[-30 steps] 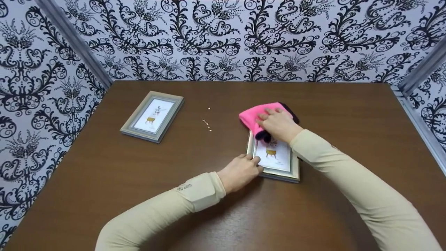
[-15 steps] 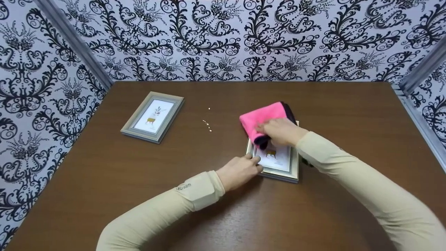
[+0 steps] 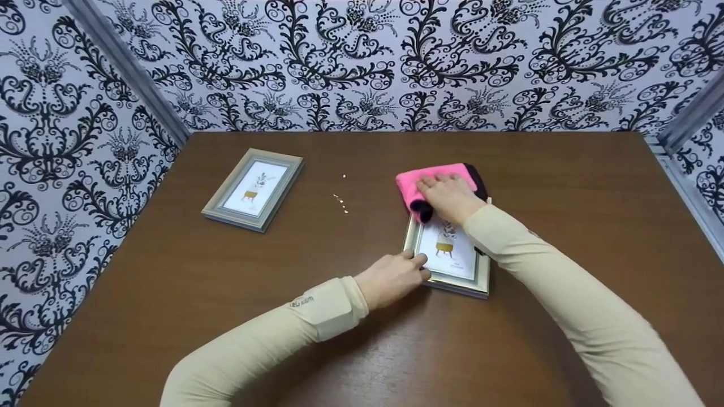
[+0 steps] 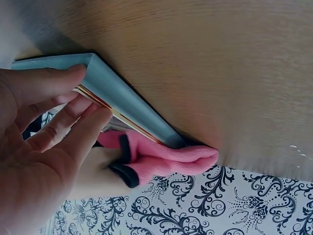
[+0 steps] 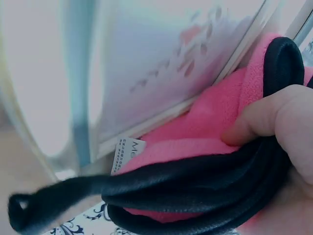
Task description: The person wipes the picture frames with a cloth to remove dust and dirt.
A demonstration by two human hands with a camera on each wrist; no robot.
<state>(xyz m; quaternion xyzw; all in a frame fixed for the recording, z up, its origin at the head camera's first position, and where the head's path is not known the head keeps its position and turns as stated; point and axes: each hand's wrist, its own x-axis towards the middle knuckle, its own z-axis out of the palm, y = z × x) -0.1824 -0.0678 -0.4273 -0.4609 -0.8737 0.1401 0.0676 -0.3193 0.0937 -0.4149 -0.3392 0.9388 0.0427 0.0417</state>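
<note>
A picture frame lies on the table, its print showing a yellow pot on legs with a plant. At its near left corner my left hand holds the edge; in the left wrist view the thumb is on the outer side and the fingertips are over the front rim. My right hand grips a folded pink cloth with black edging on the frame's far end, covering that part. In the right wrist view the thumb presses into the cloth's fold, where a white label shows.
A second, similar picture frame lies at the back left of the brown table. Several small pale flecks are scattered between the two frames. Patterned walls stand behind and at the sides.
My right hand with the cloth has moved toward me down the picture, then back up to the frame's far end. The left hand has kept its hold on the corner.
</note>
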